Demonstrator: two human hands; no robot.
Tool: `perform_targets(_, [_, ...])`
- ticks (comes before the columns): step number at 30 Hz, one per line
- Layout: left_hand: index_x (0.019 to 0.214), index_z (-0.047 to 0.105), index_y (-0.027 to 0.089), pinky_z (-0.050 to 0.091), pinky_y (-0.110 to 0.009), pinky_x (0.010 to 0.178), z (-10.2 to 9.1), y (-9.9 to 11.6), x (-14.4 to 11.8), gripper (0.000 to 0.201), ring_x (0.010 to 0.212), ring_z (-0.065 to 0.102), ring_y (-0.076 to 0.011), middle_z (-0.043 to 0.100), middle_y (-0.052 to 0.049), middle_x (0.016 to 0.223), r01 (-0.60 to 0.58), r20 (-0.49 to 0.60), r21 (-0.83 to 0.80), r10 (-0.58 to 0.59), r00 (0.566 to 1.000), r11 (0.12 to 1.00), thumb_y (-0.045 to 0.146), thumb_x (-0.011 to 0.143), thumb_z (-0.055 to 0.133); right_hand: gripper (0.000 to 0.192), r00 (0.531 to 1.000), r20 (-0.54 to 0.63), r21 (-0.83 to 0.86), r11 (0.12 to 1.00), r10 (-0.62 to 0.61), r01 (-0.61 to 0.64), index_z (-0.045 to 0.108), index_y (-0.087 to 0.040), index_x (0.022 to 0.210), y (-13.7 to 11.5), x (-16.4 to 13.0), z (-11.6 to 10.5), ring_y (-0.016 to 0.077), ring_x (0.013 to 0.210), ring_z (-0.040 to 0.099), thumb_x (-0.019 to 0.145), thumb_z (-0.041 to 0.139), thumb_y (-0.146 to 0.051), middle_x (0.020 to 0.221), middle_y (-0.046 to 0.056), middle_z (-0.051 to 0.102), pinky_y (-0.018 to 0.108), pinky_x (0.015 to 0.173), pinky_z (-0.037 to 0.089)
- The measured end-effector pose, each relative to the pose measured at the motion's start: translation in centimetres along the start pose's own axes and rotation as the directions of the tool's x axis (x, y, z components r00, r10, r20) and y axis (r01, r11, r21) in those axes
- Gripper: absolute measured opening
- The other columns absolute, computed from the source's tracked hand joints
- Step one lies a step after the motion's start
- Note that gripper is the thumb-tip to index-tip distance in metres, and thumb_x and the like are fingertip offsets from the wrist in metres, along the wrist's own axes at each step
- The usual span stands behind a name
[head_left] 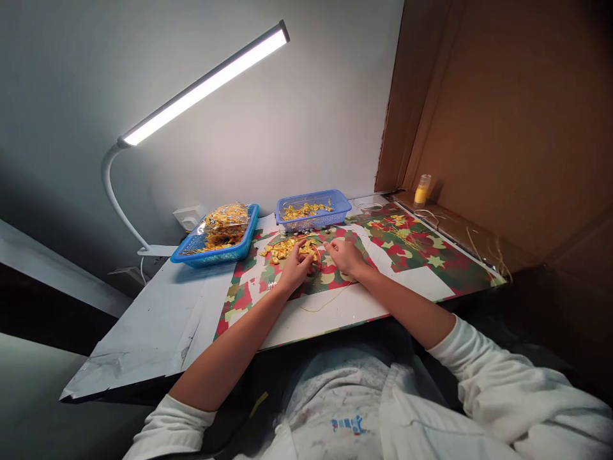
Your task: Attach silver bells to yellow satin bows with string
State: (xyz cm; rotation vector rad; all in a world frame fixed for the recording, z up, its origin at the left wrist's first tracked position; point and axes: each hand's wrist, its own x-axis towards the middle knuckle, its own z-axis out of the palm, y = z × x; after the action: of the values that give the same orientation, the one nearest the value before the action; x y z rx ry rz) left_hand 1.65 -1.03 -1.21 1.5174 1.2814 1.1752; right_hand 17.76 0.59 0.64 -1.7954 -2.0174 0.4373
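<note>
While both forearms lie on the patterned table (431, 281), the left hand (295, 267) rests on the near edge of a loose pile of small gold bows (287, 248), fingers curled together on one of them. The right hand (343, 257) sits just beside it, fingertips pinched on a thin gold cord (325, 303) that loops back under both wrists. Beyond the fingers stand two blue baskets (313, 209), each holding more bows.

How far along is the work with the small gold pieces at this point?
Looks midway, as a guess. A blue basket behind the hands holds a thin layer of gold pieces. The left hand and right hand work at a loose pile on the patterned mat. A bagful waits in the left basket.
</note>
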Motion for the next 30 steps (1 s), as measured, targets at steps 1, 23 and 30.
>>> perform_targets(1, [0.126,0.049,0.012,0.041,-0.021,0.053,0.0,-0.2,0.1,0.049,0.051,0.054,-0.0094,0.064,0.002,0.065,-0.002,0.005,-0.013,0.002,1.0,1.0,0.021,0.078,0.056,0.043,1.0,-0.027,-0.005,1.0,-0.006,0.006,0.064,-0.02,0.097,0.3,0.2,-0.1,0.0183,0.079,0.062,0.097,0.032,-0.047,0.086,0.005,0.071,0.026,0.059,0.033])
perform_targets(23, [0.085,0.052,0.018,0.041,-0.02,0.057,-0.2,-1.2,0.7,0.032,0.066,0.057,-0.0105,0.061,0.001,0.075,-0.183,0.096,-0.134,0.197,0.976,0.974,0.039,0.073,0.073,0.009,0.774,-0.367,0.327,0.707,-0.516,0.627,0.072,-0.016,0.08,1.5,0.7,1.2,0.0171,0.08,0.062,0.082,0.064,-0.016,0.08,0.005,0.071,0.027,0.073,0.046])
perform_targets(30, [0.082,0.056,0.018,0.042,-0.022,0.059,-0.2,-1.3,0.7,0.031,0.065,0.058,-0.0121,0.062,0.001,0.073,-0.21,0.078,-0.061,0.214,0.974,0.976,0.04,0.07,0.074,0.01,0.767,-0.41,0.331,0.703,-0.494,0.63,0.068,-0.018,0.072,1.6,1.1,1.7,0.0153,0.067,0.058,0.079,0.063,-0.013,0.072,0.003,0.067,0.027,0.061,0.042])
